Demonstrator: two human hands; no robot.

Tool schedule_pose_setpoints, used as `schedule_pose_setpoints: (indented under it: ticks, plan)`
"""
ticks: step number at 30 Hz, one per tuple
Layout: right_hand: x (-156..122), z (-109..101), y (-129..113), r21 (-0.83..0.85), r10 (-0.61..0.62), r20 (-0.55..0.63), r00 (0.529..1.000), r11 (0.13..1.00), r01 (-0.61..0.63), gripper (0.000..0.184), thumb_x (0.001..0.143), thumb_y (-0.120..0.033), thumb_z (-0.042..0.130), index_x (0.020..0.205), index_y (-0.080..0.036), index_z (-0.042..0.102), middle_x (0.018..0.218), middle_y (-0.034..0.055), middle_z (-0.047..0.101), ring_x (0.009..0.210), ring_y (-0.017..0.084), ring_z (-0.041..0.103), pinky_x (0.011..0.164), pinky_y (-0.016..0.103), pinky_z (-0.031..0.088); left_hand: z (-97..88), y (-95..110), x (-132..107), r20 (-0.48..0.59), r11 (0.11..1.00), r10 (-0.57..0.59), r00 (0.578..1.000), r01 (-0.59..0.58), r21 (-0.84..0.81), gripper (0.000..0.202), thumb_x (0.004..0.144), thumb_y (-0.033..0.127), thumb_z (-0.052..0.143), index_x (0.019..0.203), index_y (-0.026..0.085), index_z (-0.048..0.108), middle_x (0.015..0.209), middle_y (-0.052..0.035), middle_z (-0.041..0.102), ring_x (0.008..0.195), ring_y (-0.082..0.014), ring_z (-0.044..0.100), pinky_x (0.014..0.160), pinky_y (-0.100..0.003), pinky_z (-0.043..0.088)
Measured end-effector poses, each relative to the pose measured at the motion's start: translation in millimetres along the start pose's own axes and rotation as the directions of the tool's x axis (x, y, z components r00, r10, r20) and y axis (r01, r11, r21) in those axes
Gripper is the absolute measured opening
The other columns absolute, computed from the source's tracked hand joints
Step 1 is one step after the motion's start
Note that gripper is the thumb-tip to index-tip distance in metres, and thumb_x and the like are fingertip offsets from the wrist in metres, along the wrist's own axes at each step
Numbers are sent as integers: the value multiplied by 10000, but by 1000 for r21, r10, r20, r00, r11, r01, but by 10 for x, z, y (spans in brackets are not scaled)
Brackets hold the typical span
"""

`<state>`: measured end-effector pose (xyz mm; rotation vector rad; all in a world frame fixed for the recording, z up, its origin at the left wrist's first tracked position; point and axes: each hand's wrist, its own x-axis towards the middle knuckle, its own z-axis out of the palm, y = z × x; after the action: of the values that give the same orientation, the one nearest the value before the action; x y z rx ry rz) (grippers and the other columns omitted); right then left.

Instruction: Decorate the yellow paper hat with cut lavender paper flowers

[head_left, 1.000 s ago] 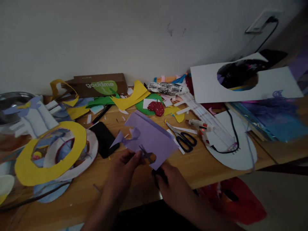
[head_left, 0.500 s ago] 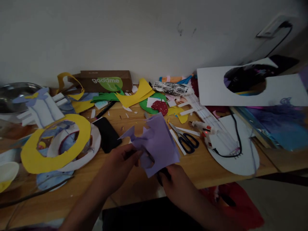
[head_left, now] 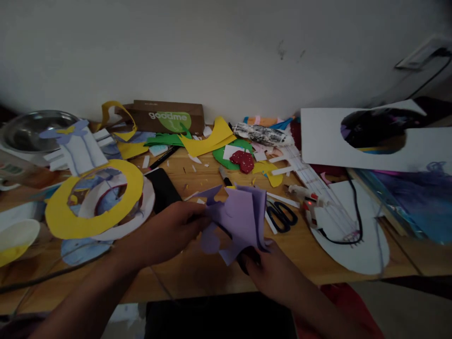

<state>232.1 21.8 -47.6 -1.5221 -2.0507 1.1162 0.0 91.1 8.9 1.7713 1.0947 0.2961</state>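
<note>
A folded sheet of purple paper (head_left: 242,214) with cut notches is held above the wooden table's front edge. My left hand (head_left: 169,230) pinches its left side, fingers closed on it. My right hand (head_left: 278,270) is below the sheet's lower right corner, fingers closed round a dark handle (head_left: 247,258) that looks like small scissors, mostly hidden by the paper. A rounded purple flap (head_left: 210,240) hangs from the sheet's lower left.
Black scissors (head_left: 282,214) and a glue gun (head_left: 307,197) with a black cord lie right of the paper. A phone (head_left: 164,188), a yellow paper ring (head_left: 92,200), a brown box (head_left: 165,115), a metal bowl (head_left: 31,129) and paper scraps crowd the table. A white sheet with a hole (head_left: 325,141) lies right.
The purple sheet has been turned and folded more upright between my hands. The scissor blades seen at its edge are now hidden under it. The view has shifted left.
</note>
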Motion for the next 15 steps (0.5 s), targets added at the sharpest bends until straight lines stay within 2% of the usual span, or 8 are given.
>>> schedule_pose_setpoints:
  ticks: [3,6,8,10,12,13,15]
  plan:
    - [42,-40,48,-5,-36,-86,996,999,35,204,838,-188,489,854,-249,683,820,40,718,756,200,652,732,322,529,-101,59,14,28,998,69,997,-69,6,241,959,257,477,859,227,695,788,42,651,719,-122,546,678,-221,415]
    - [71,-91,99,33,-104,-61,993,994,106,200,836,-179,486,843,-245,674,809,30,710,750,190,643,723,308,522,-173,99,-7,-13,994,105,994,-105,18,221,950,291,508,903,247,719,776,39,646,691,-124,544,661,-228,414]
    - [84,-98,121,60,-113,-18,993,992,114,204,845,-168,482,845,-238,673,812,21,711,747,177,641,724,293,516,-158,105,-22,-39,995,96,995,-96,-16,200,938,300,533,906,249,724,771,33,642,691,-127,547,648,-227,413]
    - [103,-64,120,83,-63,-15,998,995,64,217,856,-169,480,899,-235,681,863,26,719,778,177,648,740,297,514,-47,84,-18,-79,988,47,996,-58,-146,210,936,341,550,875,234,720,783,19,649,728,-136,562,668,-229,427]
    - [130,3,94,116,2,-46,999,993,4,239,864,-179,487,1000,-227,678,944,52,725,832,191,660,766,315,517,157,29,9,-166,924,-35,986,-31,-381,265,936,418,557,850,215,705,807,2,666,768,-142,578,711,-237,448]
    - [141,38,76,133,29,-58,998,991,-21,260,864,-179,492,1053,-219,667,984,69,725,863,199,664,783,324,516,273,-13,29,-221,851,-93,971,-38,-524,265,923,436,577,863,207,696,829,-6,678,782,-143,587,733,-242,456]
    - [126,79,48,156,87,-40,995,984,-80,283,869,-175,497,1111,-195,641,1034,98,721,911,208,667,812,327,509,468,-122,76,-289,673,-225,931,-66,-737,287,907,467,598,849,194,667,794,-6,673,714,-123,567,668,-224,441]
